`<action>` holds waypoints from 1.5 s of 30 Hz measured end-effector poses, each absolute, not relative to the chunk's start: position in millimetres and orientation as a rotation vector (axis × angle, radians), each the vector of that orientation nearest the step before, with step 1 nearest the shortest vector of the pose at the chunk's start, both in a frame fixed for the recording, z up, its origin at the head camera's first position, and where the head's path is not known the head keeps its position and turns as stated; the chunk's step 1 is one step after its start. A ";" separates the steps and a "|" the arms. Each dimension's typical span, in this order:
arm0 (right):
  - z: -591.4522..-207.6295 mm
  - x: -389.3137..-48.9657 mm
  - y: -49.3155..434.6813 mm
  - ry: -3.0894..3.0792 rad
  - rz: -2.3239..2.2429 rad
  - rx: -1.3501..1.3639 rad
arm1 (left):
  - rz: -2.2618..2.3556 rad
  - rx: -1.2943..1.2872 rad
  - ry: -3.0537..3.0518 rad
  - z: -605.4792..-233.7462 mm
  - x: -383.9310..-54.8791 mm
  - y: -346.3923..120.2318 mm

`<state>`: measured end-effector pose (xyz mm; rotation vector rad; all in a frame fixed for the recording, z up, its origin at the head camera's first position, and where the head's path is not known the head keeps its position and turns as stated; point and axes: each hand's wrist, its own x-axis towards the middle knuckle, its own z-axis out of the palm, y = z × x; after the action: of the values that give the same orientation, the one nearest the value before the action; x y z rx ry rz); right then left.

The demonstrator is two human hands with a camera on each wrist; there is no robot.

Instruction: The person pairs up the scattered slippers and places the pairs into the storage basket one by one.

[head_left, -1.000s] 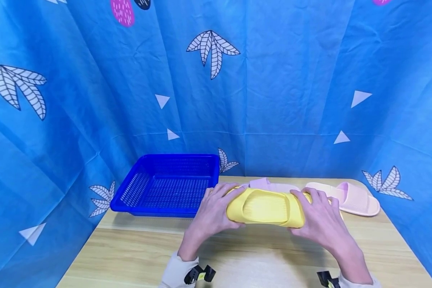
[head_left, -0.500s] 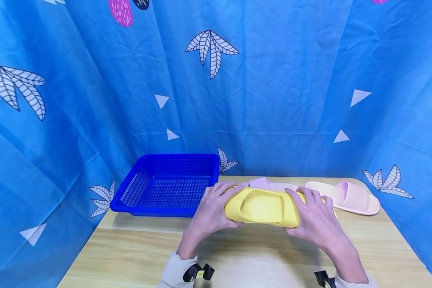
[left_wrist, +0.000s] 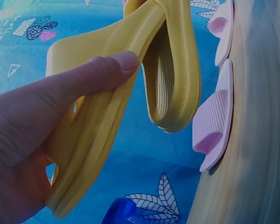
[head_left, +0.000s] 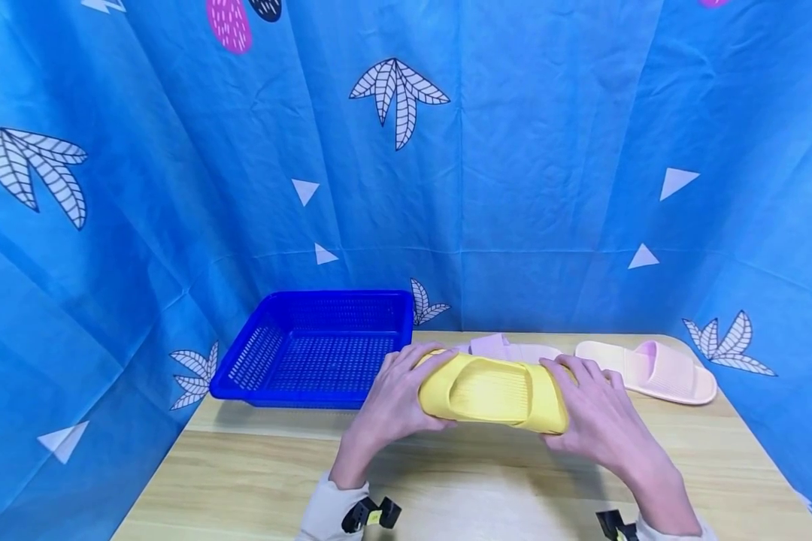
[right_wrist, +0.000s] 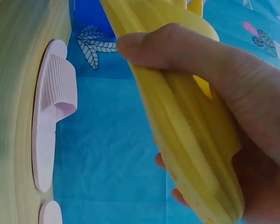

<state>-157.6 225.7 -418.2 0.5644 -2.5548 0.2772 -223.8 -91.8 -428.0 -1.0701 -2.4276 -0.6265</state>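
Observation:
A pair of yellow slippers (head_left: 490, 392) is held up over the table between both hands, overlapping each other. The left hand (head_left: 394, 394) grips the left end. In the left wrist view its thumb lies along the sole edge of one slipper (left_wrist: 95, 135), while the second slipper (left_wrist: 187, 93) crosses it, its ribbed inside facing out. At the other end the right hand (head_left: 602, 413) holds on, thumb pressed on the side of a thick yellow sole (right_wrist: 177, 126) in the right wrist view. The palms and slippers hide most of the other fingers.
A blue perforated plastic basket (head_left: 411, 330) stands at the back left of the wooden table (head_left: 257, 466). Behind the hands lie a lilac slipper (head_left: 534, 352) and a pale pink slipper (head_left: 677, 376). A blue patterned curtain (head_left: 528, 188) surrounds the table's back and sides.
The yellow slippers have shifted slightly left. The right hand moved a little inward, then slightly back out. Both hands keep their hold, and the basket and other slippers stay put.

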 end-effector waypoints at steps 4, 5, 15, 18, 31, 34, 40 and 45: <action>-418.5 -158.3 226.2 -2.553 0.295 0.573 | -0.642 -1.077 -2.426 -428.9 -223.7 -92.0; -418.5 -158.4 226.2 -2.552 0.298 0.573 | -0.643 -1.079 -2.425 -429.0 -223.7 -92.0; -417.7 -161.0 223.4 -2.533 0.319 0.611 | -0.622 -1.109 -2.420 -429.7 -224.6 -89.3; -417.3 -161.2 223.5 -2.526 0.319 0.613 | -0.636 -1.112 -2.419 -429.6 -224.6 -88.1; -418.4 -163.7 220.6 -2.524 0.371 0.623 | -0.716 -1.119 -2.397 -431.2 -222.9 -83.2; -418.7 -165.1 219.7 -2.524 0.374 0.632 | -0.730 -1.124 -2.386 -431.7 -222.6 -81.8; -419.6 -166.9 216.1 -2.528 0.366 0.641 | -0.735 -1.136 -2.371 -432.6 -222.1 -76.2; -420.9 -168.7 213.4 -2.518 0.362 0.644 | -0.742 -1.132 -2.356 -434.9 -222.3 -72.6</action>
<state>-168.7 213.4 -420.9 0.6439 -2.5175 0.3619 -222.3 -72.6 -434.9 -1.1318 -2.3557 -0.7416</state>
